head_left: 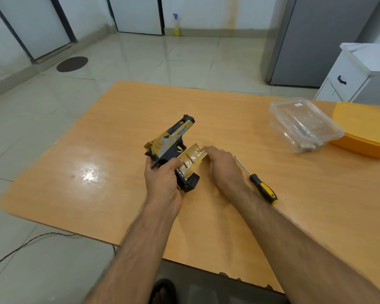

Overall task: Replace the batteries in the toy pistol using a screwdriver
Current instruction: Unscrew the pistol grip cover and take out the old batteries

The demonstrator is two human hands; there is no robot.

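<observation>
Toy pistol (170, 139) held above the wooden table (97, 172), muzzle pointing away, black and yellow body tilted. Left hand (162, 178) wrapped around the grip, fingers curled tight on it, thumb across the front. Yellow grip cover (192, 160) lifted off the side of the grip, inner ribs facing up — pinched at its far end by the right hand (223, 166), fingertips curled round the edge (exact finger placement hard to make out behind the knuckles). Black base of the grip showing just below the cover. Screwdriver (258, 182) lying on the table just beside the right wrist, black-and-yellow handle toward the person, shaft pointing away. Further right, clear plastic container (303, 123) touching an orange tub (364, 132) — both well apart from the hands.
</observation>
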